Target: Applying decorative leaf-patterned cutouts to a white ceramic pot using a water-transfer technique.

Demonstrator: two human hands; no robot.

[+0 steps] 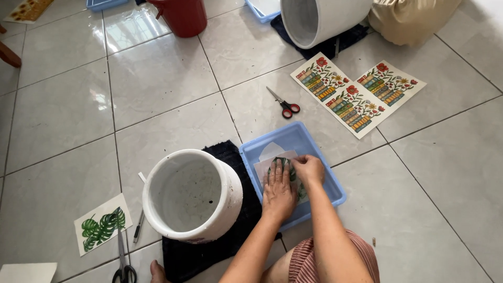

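the grip here is no pinch at all on the left hand [277,191] — it lies flat and open, palm down, pressing a leaf-print paper cutout [285,173] into the blue tray [325,173], while the right hand [309,169] curls its fingertips onto the cutout's upper edge beside it; whether those fingers actually nip the paper or only press it i cannot tell. the cutout sits in the middle of the tray, on top of a paler sheet, and the tray rests on the tiled floor [157,78] just beside a white pot [191,196] standing on a black cloth [246,220]. to do this well, i judge the pressure should stay even and light, fingers spread, working from the centre outward — thin paper like this would tear or crease under a dragging fingertip. red-handled scissors [285,106] and a sheet of flower-and-book prints [356,94] lie well apart up the floor; a second leaf print [102,228] lies to the pot's left.
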